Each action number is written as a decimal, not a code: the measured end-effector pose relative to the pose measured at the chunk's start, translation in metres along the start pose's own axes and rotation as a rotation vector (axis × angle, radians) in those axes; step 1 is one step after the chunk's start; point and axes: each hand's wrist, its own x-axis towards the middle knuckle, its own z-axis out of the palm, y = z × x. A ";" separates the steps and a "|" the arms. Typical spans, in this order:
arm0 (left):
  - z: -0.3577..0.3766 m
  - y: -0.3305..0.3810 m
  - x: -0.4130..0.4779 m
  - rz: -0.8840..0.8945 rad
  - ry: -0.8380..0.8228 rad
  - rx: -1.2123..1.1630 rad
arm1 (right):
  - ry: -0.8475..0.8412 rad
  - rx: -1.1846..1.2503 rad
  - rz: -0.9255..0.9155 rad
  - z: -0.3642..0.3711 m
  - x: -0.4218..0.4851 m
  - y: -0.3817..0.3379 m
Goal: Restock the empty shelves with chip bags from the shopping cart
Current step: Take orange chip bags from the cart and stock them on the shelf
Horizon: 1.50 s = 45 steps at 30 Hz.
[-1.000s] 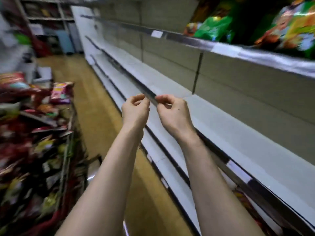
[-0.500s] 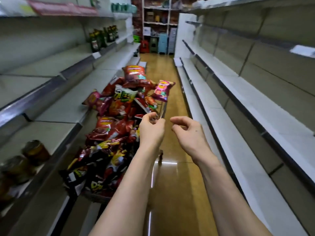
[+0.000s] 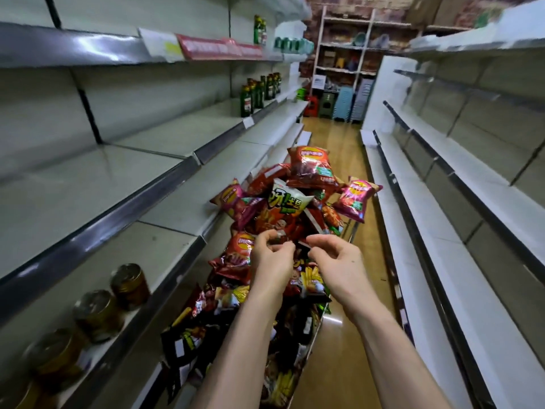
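Through the head camera I see my left hand [image 3: 269, 261] and right hand [image 3: 339, 262] side by side, just apart, over the chip bags [image 3: 309, 169] heaped in the shopping cart [image 3: 351, 231], which stands in the aisle on the glossy floor [image 3: 342, 349]. Both hands have their fingers curled towards the thumb, with the tips at the top of the pile. I cannot tell whether either pinches a bag. The white shelves [image 3: 442, 231] run along my right, beside the cart. On the left shelves [image 3: 88, 187], tins [image 3: 97, 314] stand low and near, and green bottles [image 3: 253, 95] stand farther off.
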 end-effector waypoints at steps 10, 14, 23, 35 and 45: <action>-0.013 -0.003 0.054 -0.054 0.107 0.018 | -0.173 0.018 0.033 0.040 0.058 0.012; -0.009 -0.005 0.082 -0.094 0.178 -0.001 | -0.248 0.011 0.012 0.051 0.093 0.020; 0.051 0.009 0.164 -0.152 0.227 0.014 | -0.260 0.031 0.031 0.025 0.200 0.049; 0.141 0.061 0.305 -0.026 0.100 0.383 | -0.012 -0.192 0.039 -0.036 0.388 0.079; 0.163 0.053 0.334 -0.015 0.002 0.777 | -0.189 -0.003 0.350 -0.023 0.425 0.116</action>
